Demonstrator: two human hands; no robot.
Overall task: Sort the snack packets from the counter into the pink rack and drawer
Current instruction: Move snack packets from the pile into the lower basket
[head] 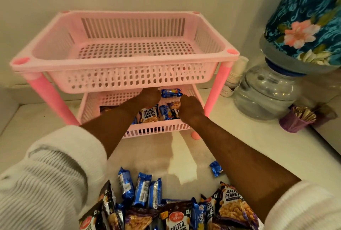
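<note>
Reaching under the upper tray's front edge, both hands work inside the pink slotted plastic rack's (pixel 125 74) lower tray (pixel 156 130): left hand (pixel 150 95) touching a blue biscuit packet (pixel 171 93), grip hidden; right hand (pixel 190 108) curled over standing packets (pixel 149 115). Headroom tight. Loose snack packets (pixel 166 205) crowd the white counter's (pixel 184 152) near edge.

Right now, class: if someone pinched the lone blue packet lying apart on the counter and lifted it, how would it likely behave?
The blue packet looks crinkled and glossy, so it would probably flex and might slip between fingertips. It seems small and probably light. Lying flat on the counter, it is unlikely to roll.
</note>
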